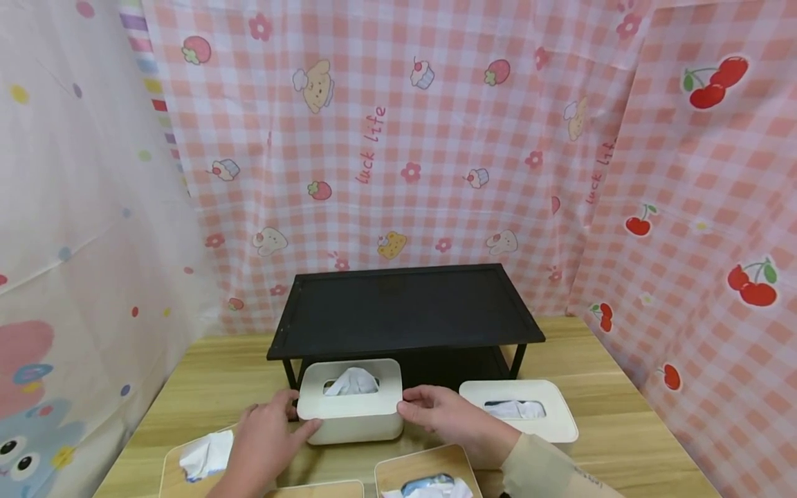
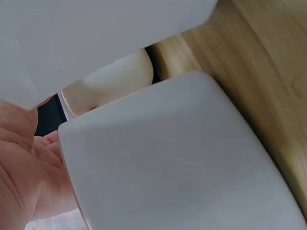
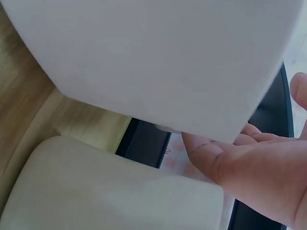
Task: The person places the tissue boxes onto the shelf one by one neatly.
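Observation:
A white tissue box point(image 1: 351, 430) with a tissue poking through its lid slot stands at the front edge of the black shelf, left of its middle. My left hand point(image 1: 268, 436) holds the box's left end, thumb at the front corner and fingers along the side. At the opposite end, my right hand point(image 1: 445, 415) grips it with thumb and fingers. In the left wrist view, pale box sides fill the foreground beside the left hand point(image 2: 33, 167). The right wrist view has the right hand point(image 3: 259, 167) partly behind a large pale box side.
A low black two-tier shelf point(image 1: 405, 308) stands at the back of the wooden table point(image 1: 616, 387). Another white tissue box point(image 1: 557, 415) sits right of my right hand. Several wood-topped tissue boxes line the front, one by my left forearm point(image 1: 174, 470), another nearer the middle point(image 1: 398, 474).

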A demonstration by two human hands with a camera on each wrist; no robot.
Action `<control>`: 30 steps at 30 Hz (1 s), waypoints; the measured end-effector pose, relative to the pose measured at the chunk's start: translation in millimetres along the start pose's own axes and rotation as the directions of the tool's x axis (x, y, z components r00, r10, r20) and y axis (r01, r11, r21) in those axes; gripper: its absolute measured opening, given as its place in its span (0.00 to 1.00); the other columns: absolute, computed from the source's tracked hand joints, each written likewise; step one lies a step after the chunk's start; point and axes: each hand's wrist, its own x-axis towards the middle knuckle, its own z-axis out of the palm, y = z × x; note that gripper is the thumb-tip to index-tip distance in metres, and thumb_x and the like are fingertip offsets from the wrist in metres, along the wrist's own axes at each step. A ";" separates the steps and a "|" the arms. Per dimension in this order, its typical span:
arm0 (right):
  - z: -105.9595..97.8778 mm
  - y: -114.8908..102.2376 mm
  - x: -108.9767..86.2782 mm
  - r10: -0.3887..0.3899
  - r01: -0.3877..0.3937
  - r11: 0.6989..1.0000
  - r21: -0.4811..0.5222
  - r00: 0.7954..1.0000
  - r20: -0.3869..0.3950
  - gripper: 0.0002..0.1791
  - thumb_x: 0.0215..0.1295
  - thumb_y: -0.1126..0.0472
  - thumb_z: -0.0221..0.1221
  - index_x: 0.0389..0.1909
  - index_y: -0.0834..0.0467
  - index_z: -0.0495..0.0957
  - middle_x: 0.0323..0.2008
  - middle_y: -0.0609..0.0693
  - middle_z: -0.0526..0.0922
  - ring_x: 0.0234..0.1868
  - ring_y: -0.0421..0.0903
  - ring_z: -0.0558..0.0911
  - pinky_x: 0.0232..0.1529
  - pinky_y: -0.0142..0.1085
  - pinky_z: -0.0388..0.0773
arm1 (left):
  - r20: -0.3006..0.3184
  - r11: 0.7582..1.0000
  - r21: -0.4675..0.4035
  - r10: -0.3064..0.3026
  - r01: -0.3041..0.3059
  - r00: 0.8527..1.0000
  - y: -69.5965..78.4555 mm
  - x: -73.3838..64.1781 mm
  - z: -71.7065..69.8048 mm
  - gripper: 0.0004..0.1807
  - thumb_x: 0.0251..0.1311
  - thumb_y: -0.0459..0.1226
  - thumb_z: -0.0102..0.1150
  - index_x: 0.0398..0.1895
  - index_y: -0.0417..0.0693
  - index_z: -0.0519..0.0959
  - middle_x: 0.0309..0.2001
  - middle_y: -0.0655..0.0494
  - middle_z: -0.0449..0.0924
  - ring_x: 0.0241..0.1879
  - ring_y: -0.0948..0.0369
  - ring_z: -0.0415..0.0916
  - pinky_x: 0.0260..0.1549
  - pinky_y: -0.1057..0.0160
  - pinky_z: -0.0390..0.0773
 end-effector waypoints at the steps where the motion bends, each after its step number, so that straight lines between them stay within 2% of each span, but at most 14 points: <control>1: -0.3 -0.5 -0.1 0.000 0.000 1.000 0.007 1.000 0.007 0.37 0.76 0.42 0.64 0.74 0.63 0.72 0.64 0.54 0.83 0.63 0.50 0.80 0.64 0.53 0.78 | -0.001 1.000 0.004 0.007 -0.007 1.000 -0.1 -0.5 -1.1 0.35 0.59 0.53 0.79 0.59 0.36 0.81 0.39 0.54 0.91 0.41 0.50 0.88 0.62 0.33 0.74; 3: -0.9 -1.3 -0.4 -0.004 0.003 1.000 0.023 1.000 0.025 0.38 0.77 0.42 0.63 0.76 0.63 0.70 0.64 0.54 0.83 0.65 0.51 0.80 0.67 0.56 0.76 | 0.000 1.000 -0.003 0.022 -0.022 1.000 -0.8 -0.9 -2.8 0.34 0.59 0.52 0.78 0.60 0.37 0.81 0.41 0.53 0.93 0.44 0.50 0.89 0.65 0.29 0.69; 8: -2.3 -3.0 -1.4 -0.011 0.007 0.998 0.056 0.998 0.063 0.39 0.77 0.43 0.63 0.79 0.61 0.67 0.65 0.54 0.83 0.69 0.52 0.78 0.74 0.60 0.70 | 0.039 0.998 -0.044 0.043 -0.042 0.998 -2.5 0.2 -7.0 0.37 0.60 0.54 0.77 0.63 0.37 0.82 0.48 0.48 0.93 0.51 0.47 0.89 0.67 0.26 0.67; 13: -2.7 -4.2 -1.4 -0.055 0.055 0.998 -0.006 0.995 0.087 0.40 0.78 0.42 0.63 0.79 0.63 0.67 0.69 0.57 0.81 0.71 0.54 0.77 0.75 0.58 0.70 | 0.096 0.999 -0.028 0.043 -0.041 0.994 -6.5 1.3 -9.8 0.39 0.57 0.56 0.78 0.64 0.38 0.83 0.53 0.45 0.91 0.55 0.44 0.88 0.68 0.23 0.64; 16: -2.3 -5.0 -1.3 -0.070 0.074 0.996 -0.039 0.993 0.094 0.40 0.78 0.42 0.62 0.78 0.64 0.68 0.70 0.59 0.80 0.73 0.55 0.76 0.76 0.58 0.71 | 0.113 0.999 -0.018 0.046 -0.044 0.993 -8.3 1.9 -10.6 0.42 0.55 0.58 0.80 0.65 0.38 0.82 0.53 0.45 0.91 0.56 0.42 0.87 0.69 0.22 0.62; 19: -1.6 -5.7 -0.3 -0.070 0.076 0.995 -0.058 0.993 0.094 0.40 0.78 0.42 0.63 0.78 0.64 0.68 0.71 0.60 0.79 0.73 0.56 0.76 0.76 0.58 0.71 | 0.125 0.999 -0.015 0.047 -0.045 0.991 -9.3 2.1 -10.8 0.44 0.53 0.58 0.80 0.66 0.39 0.81 0.36 0.50 0.91 0.54 0.43 0.88 0.70 0.21 0.60; 21: -1.4 -6.0 0.1 -0.070 0.076 0.995 -0.065 0.993 0.093 0.40 0.78 0.43 0.63 0.78 0.64 0.67 0.71 0.60 0.79 0.74 0.56 0.75 0.76 0.58 0.70 | 0.129 0.999 -0.012 0.050 -0.049 0.990 -9.9 2.0 -10.3 0.45 0.52 0.58 0.81 0.67 0.39 0.81 0.24 0.56 0.83 0.53 0.43 0.88 0.70 0.21 0.60; 23: -1.4 -6.3 0.5 -0.076 0.083 0.994 -0.074 0.992 0.096 0.41 0.78 0.42 0.62 0.79 0.65 0.67 0.72 0.60 0.78 0.75 0.57 0.75 0.77 0.59 0.69 | 0.132 0.999 -0.009 0.054 -0.053 0.990 -10.7 2.0 -9.5 0.46 0.51 0.58 0.82 0.68 0.40 0.80 0.18 0.60 0.75 0.53 0.43 0.88 0.70 0.22 0.60; 27: -2.4 -5.7 2.3 -0.112 0.123 0.988 -0.094 0.988 0.108 0.44 0.77 0.40 0.62 0.79 0.67 0.65 0.74 0.62 0.76 0.77 0.60 0.73 0.78 0.60 0.67 | 0.129 0.997 0.009 0.078 -0.080 0.989 -12.1 3.9 -8.7 0.49 0.49 0.59 0.83 0.69 0.39 0.80 0.32 0.54 0.89 0.56 0.43 0.86 0.69 0.23 0.62; 30: -2.9 -4.8 5.9 -0.137 0.150 0.982 -0.111 0.984 0.113 0.44 0.77 0.40 0.62 0.79 0.67 0.65 0.74 0.63 0.76 0.77 0.61 0.73 0.78 0.60 0.67 | 0.138 0.995 0.024 0.092 -0.096 0.986 -11.8 7.6 -9.4 0.50 0.49 0.60 0.82 0.70 0.38 0.79 0.45 0.47 0.92 0.57 0.43 0.86 0.67 0.24 0.65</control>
